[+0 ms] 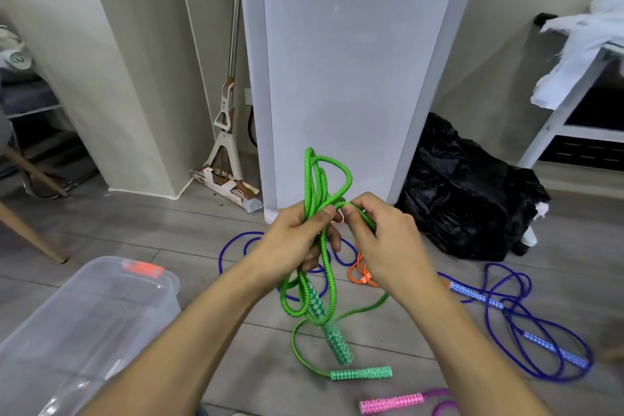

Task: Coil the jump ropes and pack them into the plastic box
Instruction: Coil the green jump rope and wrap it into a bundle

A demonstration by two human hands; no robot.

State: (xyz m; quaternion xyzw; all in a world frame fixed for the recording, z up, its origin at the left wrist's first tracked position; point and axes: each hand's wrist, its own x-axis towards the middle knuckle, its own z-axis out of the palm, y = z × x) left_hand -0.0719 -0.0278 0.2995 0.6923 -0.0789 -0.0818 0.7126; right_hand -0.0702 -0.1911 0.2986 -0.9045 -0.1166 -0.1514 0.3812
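Note:
My left hand [297, 240] grips a bundle of loops of the green jump rope [315, 186], which stick up above my fist. One green handle [332, 331] hangs below it; the other green handle [361, 373] lies on the floor. My right hand [381, 240] pinches a strand of the same green rope just right of the bundle. The clear plastic box [77, 324] with an orange latch sits open at the lower left. A blue jump rope [526, 324] sprawls on the floor to the right, and another blue rope [236, 246] lies behind my hands.
An orange rope [359, 272] lies under my right wrist. A pink rope handle [391, 402] is at the bottom edge. A white panel [347, 71] stands ahead, a black bag [466, 192] to its right, a mop [226, 132] to its left, wooden chair legs [30, 233] at the far left.

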